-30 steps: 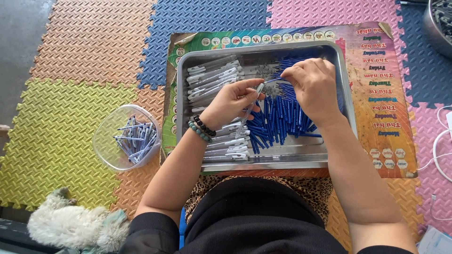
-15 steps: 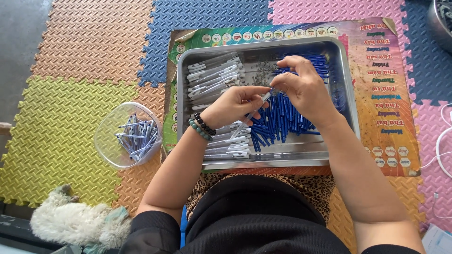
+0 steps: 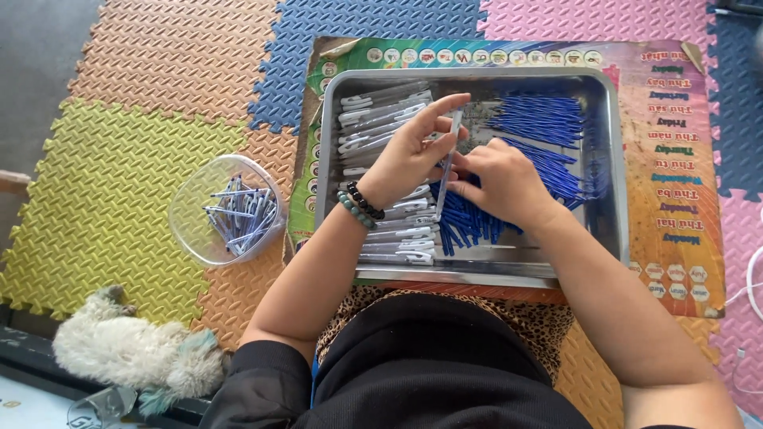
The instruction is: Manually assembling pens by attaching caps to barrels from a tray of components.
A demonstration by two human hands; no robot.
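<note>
Left hand point(image 3: 405, 155) pinching a clear pen barrel point(image 3: 447, 163) upright over the steel tray point(image 3: 612, 199); right hand point(image 3: 501, 179) closed on its lower end. Beneath: blue refills point(image 3: 540, 119) and clear barrels point(image 3: 381, 111), many left. Far left: plastic bowl point(image 3: 191, 230) with some assembled pens point(image 3: 238, 214).

Under my metal tray point(image 3: 620, 199) lies a colourful printed poster point(image 3: 675, 175), a rectangular chart flat on the foam floor mats point(image 3: 143, 103). It has a green top strip with a row of small round pictures and an orange-to-pink right side carrying lines of print.
</note>
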